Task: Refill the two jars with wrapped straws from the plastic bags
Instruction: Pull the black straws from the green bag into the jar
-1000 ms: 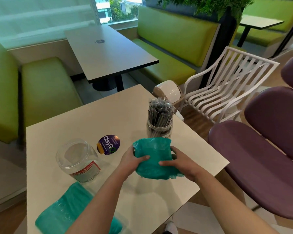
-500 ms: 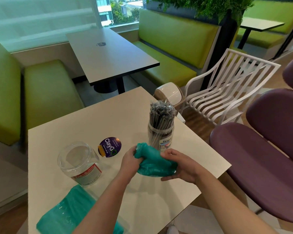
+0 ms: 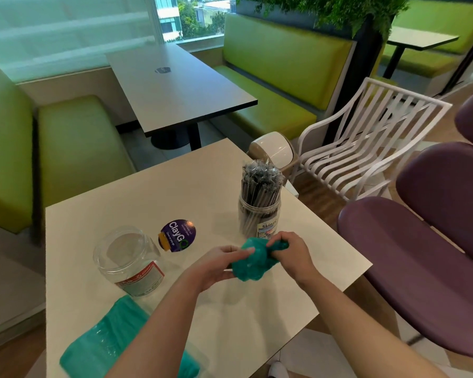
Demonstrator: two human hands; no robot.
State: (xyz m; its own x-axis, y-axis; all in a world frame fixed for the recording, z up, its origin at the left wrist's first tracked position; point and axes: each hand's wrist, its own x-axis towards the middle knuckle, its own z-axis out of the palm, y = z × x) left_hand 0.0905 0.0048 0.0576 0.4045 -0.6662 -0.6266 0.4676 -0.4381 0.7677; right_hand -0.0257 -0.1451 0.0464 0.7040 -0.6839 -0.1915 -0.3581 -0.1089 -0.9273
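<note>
Head view shows one jar (image 3: 258, 211) packed with straws; left of it, the other jar (image 3: 128, 259) stands empty. Both hands' fingers (image 3: 280, 242) clutch a crumpled bag (image 3: 250, 259) before it; another bag (image 3: 101, 347) awaits.

White table (image 3: 216, 186): two jars (image 3: 129, 261), sticker (image 3: 178, 236), teal bag (image 3: 104, 347).

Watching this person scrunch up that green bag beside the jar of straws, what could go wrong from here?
1. The right hand and crumpled green bag work right beside the tall straw-filled jar; a stray nudge might tip it.
2. The other green bag lies at the table's near edge under the left forearm; it could get swept off.
</note>
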